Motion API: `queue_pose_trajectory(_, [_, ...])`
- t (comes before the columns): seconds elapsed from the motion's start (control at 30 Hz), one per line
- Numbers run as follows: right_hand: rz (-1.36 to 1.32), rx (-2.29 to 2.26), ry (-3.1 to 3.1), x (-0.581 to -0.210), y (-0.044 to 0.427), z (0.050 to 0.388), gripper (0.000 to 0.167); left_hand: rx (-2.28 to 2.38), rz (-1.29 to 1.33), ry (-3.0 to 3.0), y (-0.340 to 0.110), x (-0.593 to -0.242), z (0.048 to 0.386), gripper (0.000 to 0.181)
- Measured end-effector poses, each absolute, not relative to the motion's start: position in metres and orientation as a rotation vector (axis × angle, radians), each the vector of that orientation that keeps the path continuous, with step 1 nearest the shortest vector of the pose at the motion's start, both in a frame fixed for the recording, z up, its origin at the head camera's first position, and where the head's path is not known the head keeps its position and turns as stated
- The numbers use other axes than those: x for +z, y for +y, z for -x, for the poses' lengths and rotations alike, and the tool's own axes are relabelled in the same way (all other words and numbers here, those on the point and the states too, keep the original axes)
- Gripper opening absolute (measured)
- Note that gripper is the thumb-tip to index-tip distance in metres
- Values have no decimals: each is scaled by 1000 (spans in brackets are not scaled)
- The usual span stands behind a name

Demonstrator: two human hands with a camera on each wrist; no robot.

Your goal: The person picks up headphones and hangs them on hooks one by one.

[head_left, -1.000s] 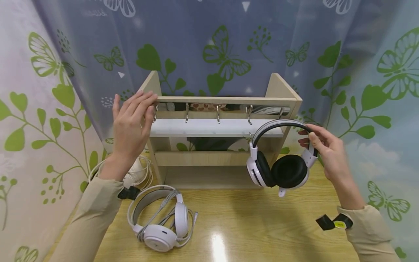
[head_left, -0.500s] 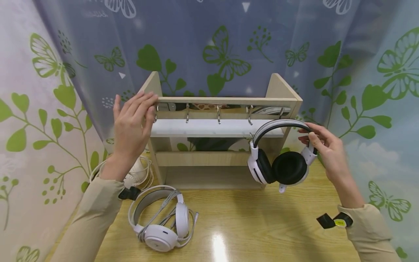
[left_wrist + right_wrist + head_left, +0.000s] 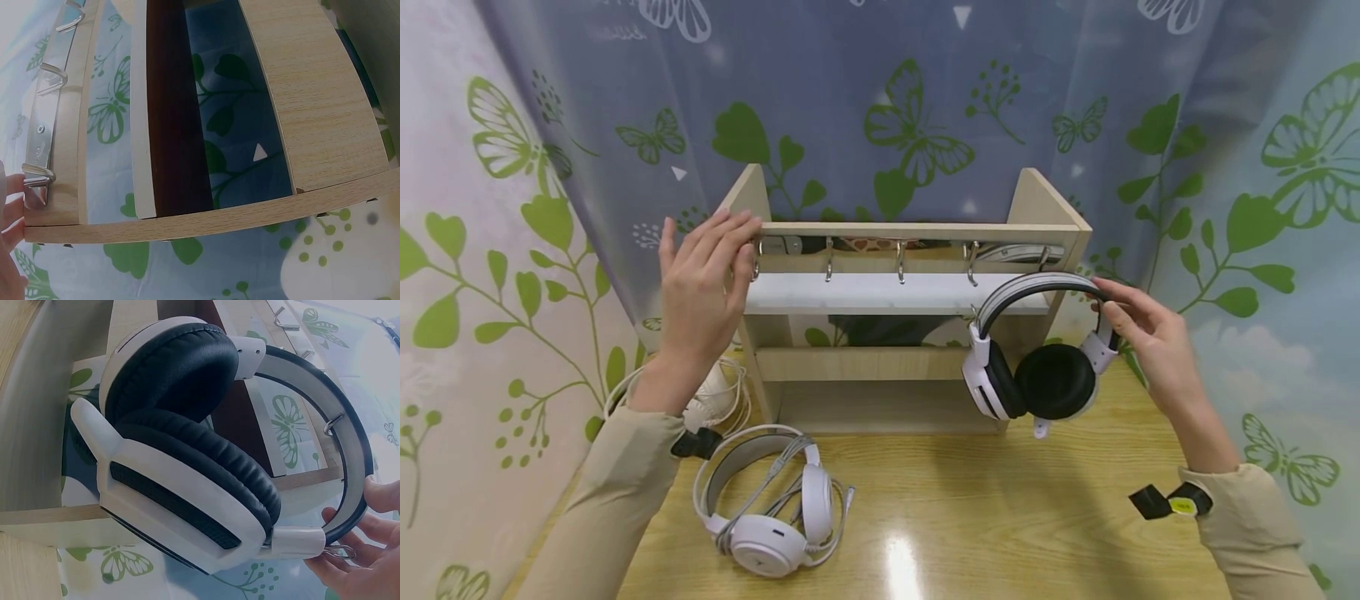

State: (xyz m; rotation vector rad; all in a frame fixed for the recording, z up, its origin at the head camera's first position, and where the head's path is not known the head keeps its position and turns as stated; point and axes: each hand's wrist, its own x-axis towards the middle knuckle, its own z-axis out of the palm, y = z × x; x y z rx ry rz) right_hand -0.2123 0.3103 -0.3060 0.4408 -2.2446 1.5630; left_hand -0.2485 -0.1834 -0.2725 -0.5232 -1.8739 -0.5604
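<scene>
My right hand [image 3: 1157,346] pinches the side of a white headset [image 3: 994,392] with black ear cushions by its headband [image 3: 1037,283], thumb in front and fingers behind. The headset is at the rack's right end. A hook tip [image 3: 332,424] shows inside the band in the right wrist view; whether it bears the weight, I cannot tell. My left hand [image 3: 692,292] rests its fairly straight fingers on the left end of the wooden rack's top rail [image 3: 865,227], thumb beside the leftmost hook [image 3: 756,262]. In the left wrist view, fingertips [image 3: 14,212] touch the board's corner.
A metal strip with several hooks [image 3: 900,262] runs along the rail. A second white headset [image 3: 767,542] with a bundled grey cable lies on the wooden table [image 3: 985,533], front left. Behind my left wrist lies a white corded item [image 3: 718,396], partly hidden. Patterned curtains [image 3: 910,108] surround the rack.
The held headset has shifted slightly left and my right hand's fingers have moved a little up along the band. My left hand and the headset on the table stay in place.
</scene>
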Motion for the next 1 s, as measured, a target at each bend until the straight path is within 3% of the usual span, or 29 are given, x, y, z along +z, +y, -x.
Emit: queue_pose_trajectory(1.0, [-371,1365,-2341,-305,311,208,39,-564,526,-1872,-183,-273,249,30])
